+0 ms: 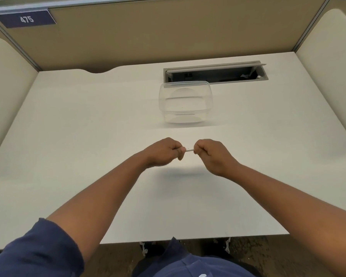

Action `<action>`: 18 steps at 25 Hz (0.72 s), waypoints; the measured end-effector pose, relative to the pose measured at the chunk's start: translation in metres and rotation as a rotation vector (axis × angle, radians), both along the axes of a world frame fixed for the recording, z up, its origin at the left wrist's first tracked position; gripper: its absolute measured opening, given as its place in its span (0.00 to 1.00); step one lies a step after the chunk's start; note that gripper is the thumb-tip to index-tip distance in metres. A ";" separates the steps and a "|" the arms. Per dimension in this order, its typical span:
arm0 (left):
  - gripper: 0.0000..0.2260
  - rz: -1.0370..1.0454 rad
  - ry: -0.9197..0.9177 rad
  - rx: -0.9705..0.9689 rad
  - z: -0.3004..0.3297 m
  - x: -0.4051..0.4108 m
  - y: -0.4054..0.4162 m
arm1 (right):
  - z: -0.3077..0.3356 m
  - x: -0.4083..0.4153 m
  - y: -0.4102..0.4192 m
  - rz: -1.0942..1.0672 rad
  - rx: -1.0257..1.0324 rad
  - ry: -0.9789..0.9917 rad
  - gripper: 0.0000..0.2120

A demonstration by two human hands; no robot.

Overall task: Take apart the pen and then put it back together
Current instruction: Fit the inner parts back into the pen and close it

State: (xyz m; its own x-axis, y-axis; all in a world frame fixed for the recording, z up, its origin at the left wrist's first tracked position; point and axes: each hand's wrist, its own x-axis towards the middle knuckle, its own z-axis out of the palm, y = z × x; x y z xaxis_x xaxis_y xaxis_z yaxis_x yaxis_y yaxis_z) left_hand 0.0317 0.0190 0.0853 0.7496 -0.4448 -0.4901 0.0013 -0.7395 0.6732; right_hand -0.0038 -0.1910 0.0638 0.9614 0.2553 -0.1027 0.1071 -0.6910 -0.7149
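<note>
Head view, near to far. The near edge of the white counter [72,152] crosses the lower frame, with dark floor below it at bottom centre. Wide bare surface lies to the left and right of the arms. Two forearms rise from the lower corners toward mid-frame; the one at lower left ends in a blue sleeve [38,250]. Two hands meet just above the counter at centre: the left hand [162,151] and the right hand [212,154], both curled into closed grips. One pen [189,150], white, runs level between them, each end hidden inside a fist, only a short middle stretch showing. Beyond, well apart from the hands, stands one clear plastic container [185,102]. Behind it, one open cable slot [216,72] is sunk in the counter. Partition walls close the far and side edges; one sign reading 475 [26,19] sits upper left.
</note>
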 end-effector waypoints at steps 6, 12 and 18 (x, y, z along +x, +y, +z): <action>0.15 -0.006 0.414 -0.180 0.006 0.009 0.008 | -0.015 0.001 -0.011 0.213 -0.183 -0.559 0.09; 0.16 -0.031 -0.073 0.036 0.006 -0.003 -0.005 | 0.011 -0.006 0.008 -0.213 0.197 0.318 0.15; 0.11 -0.415 -0.888 0.383 -0.018 -0.024 0.001 | 0.012 -0.004 0.003 -0.392 0.609 1.000 0.16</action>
